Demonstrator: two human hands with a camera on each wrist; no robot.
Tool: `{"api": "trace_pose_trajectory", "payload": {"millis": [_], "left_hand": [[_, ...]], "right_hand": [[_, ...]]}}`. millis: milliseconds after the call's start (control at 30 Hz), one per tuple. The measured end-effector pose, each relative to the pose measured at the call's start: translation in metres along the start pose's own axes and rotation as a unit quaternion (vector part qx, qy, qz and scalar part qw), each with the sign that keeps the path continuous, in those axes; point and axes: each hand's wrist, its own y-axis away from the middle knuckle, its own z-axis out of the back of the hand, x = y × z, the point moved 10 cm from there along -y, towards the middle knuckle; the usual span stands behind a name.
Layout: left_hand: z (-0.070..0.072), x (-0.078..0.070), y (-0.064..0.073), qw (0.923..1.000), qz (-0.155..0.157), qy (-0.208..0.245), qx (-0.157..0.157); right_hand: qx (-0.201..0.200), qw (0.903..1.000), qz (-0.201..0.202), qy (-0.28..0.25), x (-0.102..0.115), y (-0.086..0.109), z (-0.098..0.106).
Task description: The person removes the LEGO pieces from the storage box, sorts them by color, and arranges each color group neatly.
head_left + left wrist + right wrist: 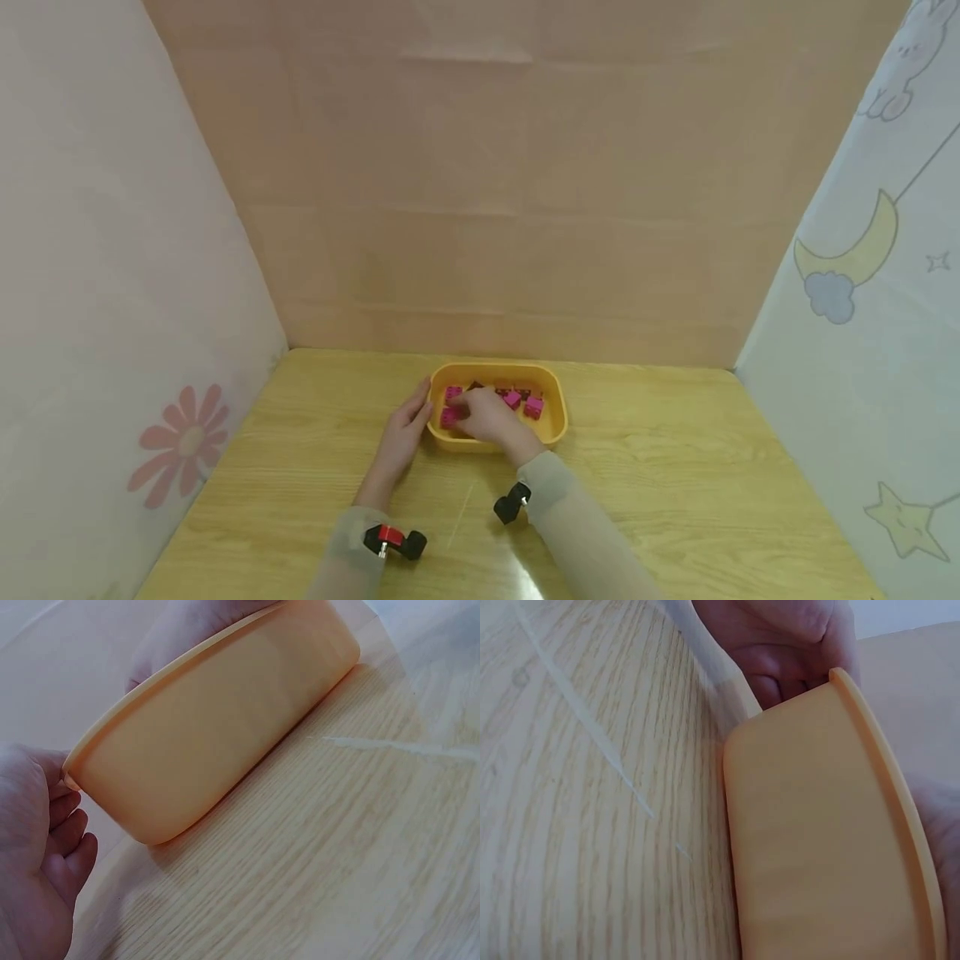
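A yellowish wood-grain table (675, 483) carries a yellow tray (558, 417), which sits flat on its base near the middle of the far edge, while a thin pale streak (461, 517) marks the surface nearer the front.

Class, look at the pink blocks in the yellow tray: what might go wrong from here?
The right grip reaches in among loose pink blocks, so it might knock some aside.
The left grip touches only one end of the yellow tray; a bump at the other end could swing it across the table.
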Motion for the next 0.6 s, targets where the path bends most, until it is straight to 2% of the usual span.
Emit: {"api": "trace_pose_trajectory", "payload": {"millis": [167,433,600], "left_hand": [[-0.001,0.0,-0.001,0.9999,0.007,0.011,0.007],[0.0,-0.004,-0.006,0.9999,0.004,0.009,0.005],[0.002,-0.007,-0.008,1.0,0.003,-0.007,0.004]], "right_hand": [[-0.005,1.0,-0.001,0.004,-0.005,-0.003,0.001],[-0.042,0.9979,0.047,0.016,0.004,-0.007,0.015],[-0.075,0.9947,0.06,-0.035,0.008,-0.002,0.028]]}}
